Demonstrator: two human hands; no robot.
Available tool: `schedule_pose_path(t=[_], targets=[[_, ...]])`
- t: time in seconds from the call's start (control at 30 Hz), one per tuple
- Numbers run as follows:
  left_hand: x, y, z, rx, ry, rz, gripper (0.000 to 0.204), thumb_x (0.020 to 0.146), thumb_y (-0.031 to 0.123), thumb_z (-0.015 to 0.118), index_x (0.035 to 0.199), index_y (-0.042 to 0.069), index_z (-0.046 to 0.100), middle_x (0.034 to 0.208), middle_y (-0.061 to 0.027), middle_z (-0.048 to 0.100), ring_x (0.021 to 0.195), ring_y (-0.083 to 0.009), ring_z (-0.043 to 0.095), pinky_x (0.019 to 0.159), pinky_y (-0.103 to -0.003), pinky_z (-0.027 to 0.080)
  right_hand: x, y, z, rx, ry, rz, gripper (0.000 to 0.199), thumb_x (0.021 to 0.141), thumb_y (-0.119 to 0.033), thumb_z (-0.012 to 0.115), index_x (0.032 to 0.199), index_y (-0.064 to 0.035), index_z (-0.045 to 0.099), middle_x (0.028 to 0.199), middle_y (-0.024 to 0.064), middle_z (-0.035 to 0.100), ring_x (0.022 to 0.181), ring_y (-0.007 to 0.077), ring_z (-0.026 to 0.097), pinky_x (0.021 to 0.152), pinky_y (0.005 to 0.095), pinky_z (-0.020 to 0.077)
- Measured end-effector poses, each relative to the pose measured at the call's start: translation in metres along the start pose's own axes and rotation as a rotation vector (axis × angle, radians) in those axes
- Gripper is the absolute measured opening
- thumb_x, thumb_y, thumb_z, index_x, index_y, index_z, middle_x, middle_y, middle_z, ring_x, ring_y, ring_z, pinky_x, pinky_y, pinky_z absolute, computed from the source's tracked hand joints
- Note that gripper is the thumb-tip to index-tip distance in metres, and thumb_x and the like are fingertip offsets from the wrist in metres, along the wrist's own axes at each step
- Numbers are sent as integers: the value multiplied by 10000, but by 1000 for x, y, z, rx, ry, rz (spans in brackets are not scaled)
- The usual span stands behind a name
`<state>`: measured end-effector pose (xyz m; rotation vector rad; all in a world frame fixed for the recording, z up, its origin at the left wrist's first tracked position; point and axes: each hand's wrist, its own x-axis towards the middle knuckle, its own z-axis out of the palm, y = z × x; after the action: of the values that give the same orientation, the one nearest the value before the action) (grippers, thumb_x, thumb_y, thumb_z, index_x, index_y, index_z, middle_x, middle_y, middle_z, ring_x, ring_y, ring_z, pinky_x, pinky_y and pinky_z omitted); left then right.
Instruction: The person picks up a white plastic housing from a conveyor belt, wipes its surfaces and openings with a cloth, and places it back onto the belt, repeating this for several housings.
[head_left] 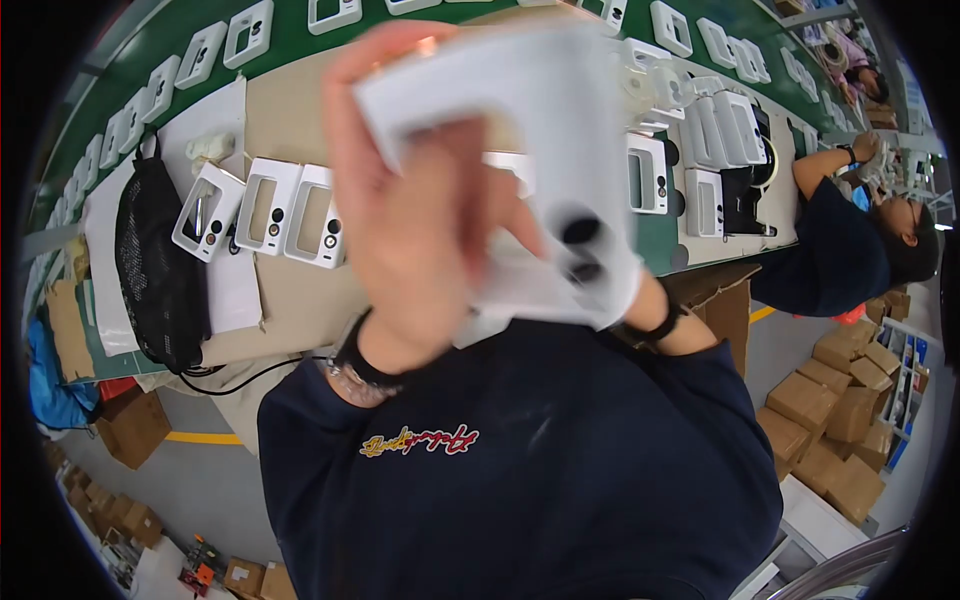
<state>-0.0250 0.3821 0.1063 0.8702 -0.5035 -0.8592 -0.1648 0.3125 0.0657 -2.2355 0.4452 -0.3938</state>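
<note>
Close up and blurred by motion, a white plastic frame-shaped housing (575,130) with a large opening and two dark round holes is raised in front of me. My left hand (410,230) is closed on its left side, with fingers bent around the edge and at the opening. My right hand is hidden behind the housing's lower right corner. Only its wrist (650,303) with a black band shows, so its fingers cannot be seen. On the bench beyond my left arm lie similar white housings (267,205) in a row.
A black mesh bag (155,260) lies at the bench's left. More white housings (738,128) stand at the right near clear rolls (650,88); others line the green surface (290,60) behind. A co-worker (835,240) is at the right. Cardboard boxes (805,400) are stacked on the floor.
</note>
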Motion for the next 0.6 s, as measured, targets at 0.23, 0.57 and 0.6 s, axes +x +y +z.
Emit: schedule_pose_path(t=[0.23,0.57,0.6], targets=[[8,-10,-4,-61,79,109,328,755,-15,363,1073,66,364,601,-8,403,391,-34,243,303,-171,213,-16,-25,-20,639,364,160,556,686,-162,648,1155,-1,397,1033,87,501,913,169,508,753,284,435],[16,-15,-8,47,-172,18,292,775,-7,371,1060,56,366,700,-12,456,426,-11,285,347,-148,223,10,-17,5,1061,191,222,535,730,-185,627,1173,-21,376,1031,65,510,870,107,506,731,252,429],[18,-17,-10,46,-175,13,292,775,-7,371,1060,56,366,700,-12,456,426,-11,285,347,-148,223,8,-9,8,1099,192,205,518,734,-177,621,1167,-20,384,1018,67,519,860,111,512,727,254,429]])
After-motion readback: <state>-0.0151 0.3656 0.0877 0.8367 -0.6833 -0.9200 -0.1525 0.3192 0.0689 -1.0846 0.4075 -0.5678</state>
